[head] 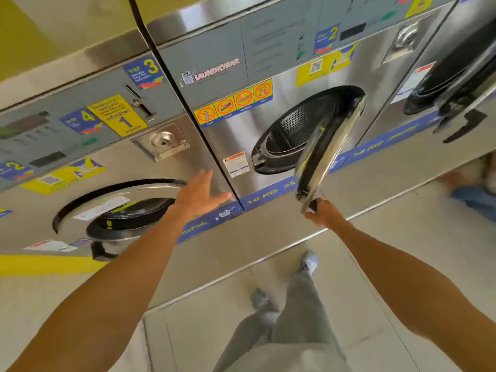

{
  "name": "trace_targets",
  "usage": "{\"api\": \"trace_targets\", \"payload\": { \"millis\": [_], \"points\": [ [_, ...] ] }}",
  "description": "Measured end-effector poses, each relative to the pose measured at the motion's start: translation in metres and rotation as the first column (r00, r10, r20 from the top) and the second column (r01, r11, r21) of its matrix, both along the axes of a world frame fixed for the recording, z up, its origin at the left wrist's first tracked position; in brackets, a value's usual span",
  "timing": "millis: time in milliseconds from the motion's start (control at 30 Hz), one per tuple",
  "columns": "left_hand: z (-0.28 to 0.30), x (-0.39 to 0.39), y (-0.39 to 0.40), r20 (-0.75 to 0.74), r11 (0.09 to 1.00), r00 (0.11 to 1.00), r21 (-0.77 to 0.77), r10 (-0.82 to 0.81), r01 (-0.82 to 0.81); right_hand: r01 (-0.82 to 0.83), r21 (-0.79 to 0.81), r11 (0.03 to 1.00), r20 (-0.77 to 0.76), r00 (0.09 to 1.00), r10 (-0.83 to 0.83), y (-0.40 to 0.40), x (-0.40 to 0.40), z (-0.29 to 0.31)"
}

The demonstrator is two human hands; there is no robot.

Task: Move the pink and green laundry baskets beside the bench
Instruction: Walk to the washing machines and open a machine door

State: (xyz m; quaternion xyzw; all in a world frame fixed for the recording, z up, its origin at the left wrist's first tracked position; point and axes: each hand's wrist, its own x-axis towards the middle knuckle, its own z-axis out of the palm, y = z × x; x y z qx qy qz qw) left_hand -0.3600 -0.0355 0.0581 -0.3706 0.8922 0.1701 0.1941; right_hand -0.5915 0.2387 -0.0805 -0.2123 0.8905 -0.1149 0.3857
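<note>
Head view: a row of stainless-steel washers fills the upper frame, tilted by the wide lens. The middle washer (214,135), marked "10 KG" on a blue strip along its base, has its round door (326,154) swung out toward five o'clock, leaving the perforated drum (295,124) exposed. The left washer (67,167), at nine o'clock, has its door (123,210) closed against the front, and a yellow label with a large "1" sits on its panel. At two o'clock the right washer (418,84) carries a dark door (453,73), seemingly ajar, though blur hides the detail. Pale floor tiles (375,277) cover the lower frame, with the person's grey trousers (295,318) and light shoes at six o'clock.

The left hand (200,194) hovers in front of the seam between the left and middle washers, palm open and fingers spread wide, holding nothing; whether it touches the steel I cannot tell. The right hand (323,214) has its grip closed around the dark handle (312,204) at the lower edge of the open door.

Neither the pink nor the green laundry basket shows here, nor the bench. A blurred blue and orange shape (475,191) lies on the floor at three o'clock, too smeared to identify.
</note>
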Motion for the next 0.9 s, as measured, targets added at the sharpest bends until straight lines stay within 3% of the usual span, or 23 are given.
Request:
{"api": "trace_targets", "payload": {
  "millis": [200, 333, 600, 833, 900],
  "points": [
    [0.010, -0.012, -0.007, -0.031, 0.992, 0.994, -0.075, -0.102, 0.100, 0.098, 0.012, 0.995, -0.077, 0.992, -0.097, 0.108, -0.034, -0.033],
    [0.022, -0.021, -0.006, -0.056, 0.985, 0.990, -0.127, -0.127, 0.119, 0.095, 0.002, 0.995, -0.135, 0.986, -0.094, 0.145, -0.032, 0.017],
    [0.029, -0.033, 0.007, 0.006, 0.982, 0.995, -0.159, -0.101, 0.101, 0.154, 0.041, 0.987, -0.216, 0.966, -0.142, 0.197, -0.081, 0.035],
    [0.022, -0.047, 0.058, 0.024, 0.983, 0.997, -0.172, -0.067, 0.070, 0.058, 0.058, 0.997, -0.195, 0.980, -0.045, 0.225, -0.118, 0.044],
    [0.018, -0.050, 0.082, 0.019, 0.984, 0.998, -0.166, -0.058, 0.060, -0.044, 0.088, 0.995, -0.183, 0.981, 0.060, 0.229, -0.120, 0.056]
  ]
}}
